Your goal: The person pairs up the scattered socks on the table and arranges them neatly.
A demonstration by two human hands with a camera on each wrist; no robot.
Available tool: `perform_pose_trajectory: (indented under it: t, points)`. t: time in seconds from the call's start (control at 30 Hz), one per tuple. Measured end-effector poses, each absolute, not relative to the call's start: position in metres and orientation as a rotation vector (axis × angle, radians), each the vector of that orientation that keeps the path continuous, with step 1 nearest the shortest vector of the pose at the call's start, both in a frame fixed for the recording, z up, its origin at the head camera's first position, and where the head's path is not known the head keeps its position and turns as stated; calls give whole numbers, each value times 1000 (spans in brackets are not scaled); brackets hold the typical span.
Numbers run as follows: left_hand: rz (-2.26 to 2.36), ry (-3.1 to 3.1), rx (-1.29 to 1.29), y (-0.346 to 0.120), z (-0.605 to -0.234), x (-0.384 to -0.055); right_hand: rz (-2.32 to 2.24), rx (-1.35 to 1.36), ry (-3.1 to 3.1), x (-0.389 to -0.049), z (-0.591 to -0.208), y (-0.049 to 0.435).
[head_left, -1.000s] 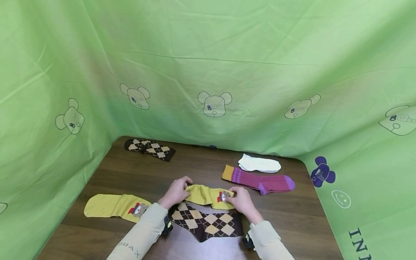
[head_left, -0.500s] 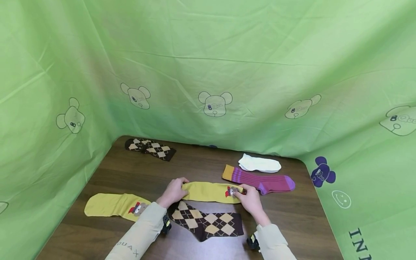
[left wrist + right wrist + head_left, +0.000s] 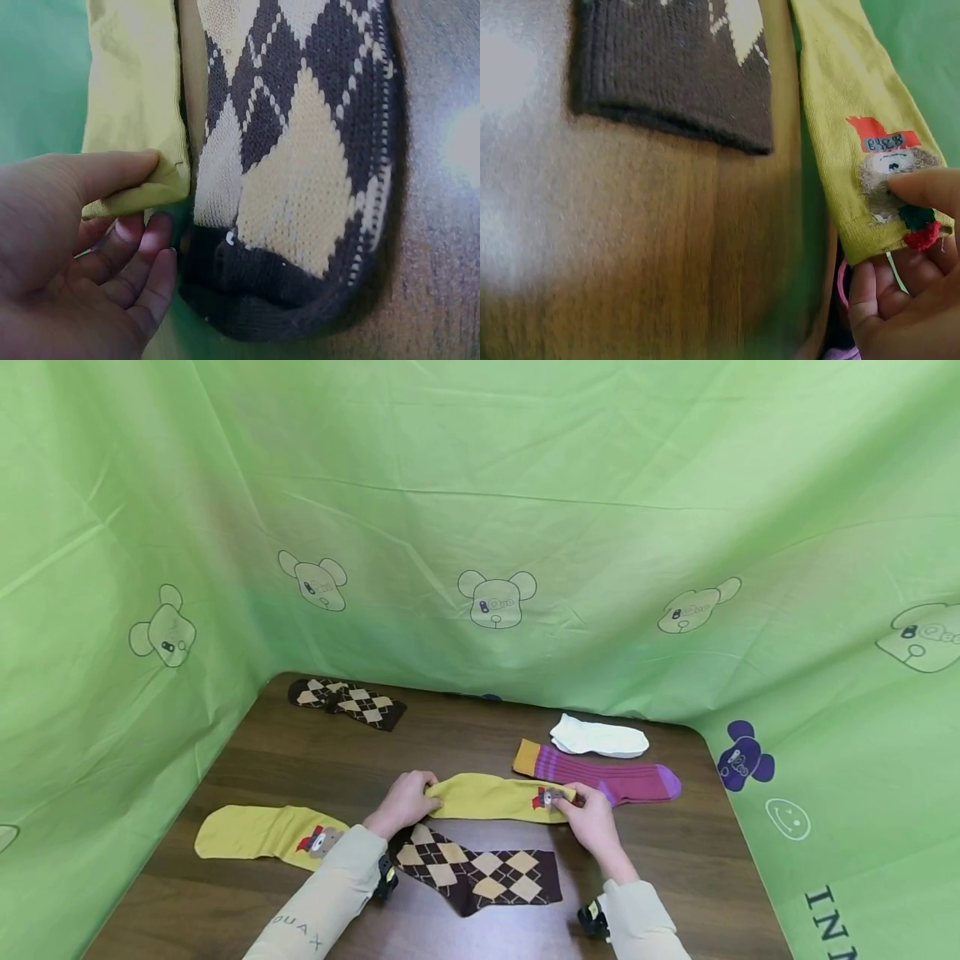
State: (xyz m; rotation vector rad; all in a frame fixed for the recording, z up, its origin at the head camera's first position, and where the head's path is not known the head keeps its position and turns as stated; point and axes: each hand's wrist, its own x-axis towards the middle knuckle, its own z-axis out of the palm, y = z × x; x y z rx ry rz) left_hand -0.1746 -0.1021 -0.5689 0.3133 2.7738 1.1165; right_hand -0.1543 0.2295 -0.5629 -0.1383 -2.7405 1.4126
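A yellow sock [image 3: 487, 797] with a bear motif is stretched lengthwise between both hands, beyond a brown argyle sock [image 3: 480, 872] lying on the table. My left hand [image 3: 407, 802] pinches its plain end; in the left wrist view the thumb lies on top of the yellow fabric [image 3: 135, 82], and the edge folds over. At the bear end, my right hand [image 3: 592, 822] pinches the sock with the thumb on the bear patch [image 3: 885, 180]. The right wrist view shows the brown cuff [image 3: 675, 97] of the argyle sock lying nearby.
Another yellow bear sock [image 3: 258, 833] lies at the left, partly under the left sleeve. A second argyle sock [image 3: 348, 703] is at the far left. A magenta sock [image 3: 630, 781] and a white sock [image 3: 600, 739] lie at the back right. Green cloth [image 3: 495, 460] hangs behind the table.
My right hand has moved right and slightly away, drawing the yellow sock from wrinkled to smooth and longer. The left hand stays near its place, still pinching the other end.
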Motion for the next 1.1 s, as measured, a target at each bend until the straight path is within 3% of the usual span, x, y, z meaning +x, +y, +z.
perform_pose_trajectory:
  t: [1.1]
  points:
    - [1133,2796,636,-72,-560,-177,1481,-369,-2628,-146,-549,271]
